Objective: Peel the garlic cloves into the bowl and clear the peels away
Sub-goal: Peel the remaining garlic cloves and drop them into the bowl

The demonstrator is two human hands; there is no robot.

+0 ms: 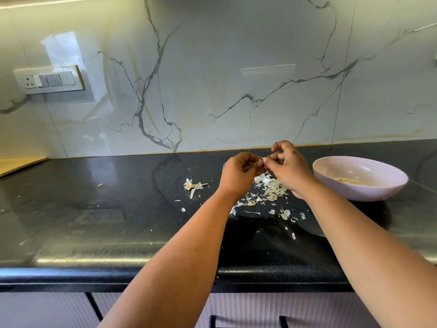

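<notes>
Both hands meet above the black countertop (94,221). My left hand (238,174) holds a small garlic clove (262,161) in curled fingers, mostly hidden. My right hand (287,166) pinches at the clove's tip with thumb and forefinger. Below the hands lies a heap of papery garlic peels (274,191), with more scraps scattered toward the counter's front. A pale lilac bowl (331,178) stands to the right and holds a few peeled cloves (347,181). A garlic root stub with skin (192,185) lies left of the hands.
A marble backsplash rises behind the counter, with a switch plate (48,79) at the left. A wooden board edge (16,164) shows at the far left. The counter's rounded front edge (94,271) runs above drawer fronts.
</notes>
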